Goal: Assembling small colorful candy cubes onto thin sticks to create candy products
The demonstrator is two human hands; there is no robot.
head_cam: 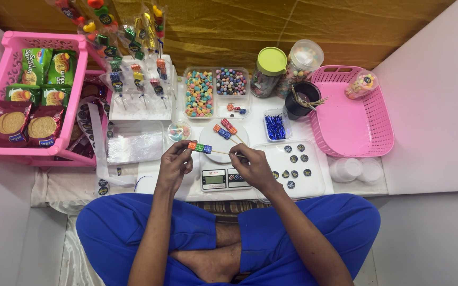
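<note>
My left hand (175, 165) pinches the candy end of a thin wooden skewer (219, 153) threaded with orange, green and blue candies (200, 148). My right hand (251, 165) grips the skewer's bare end. Both hands hover over a small digital kitchen scale (219, 179). On the scale's round white plate (208, 139) lie two more candy skewers (226, 128). Just beyond, a clear divided tray (216, 91) holds several colourful candies.
A pink basket of biscuit packets (30, 95) stands at the left, with a white stand of wrapped candy skewers (136, 79) beside it. Two jars (287, 66), a black cup of sticks (301, 99), a pink basket (353, 114) and a tray of round stickers (295, 164) lie to the right.
</note>
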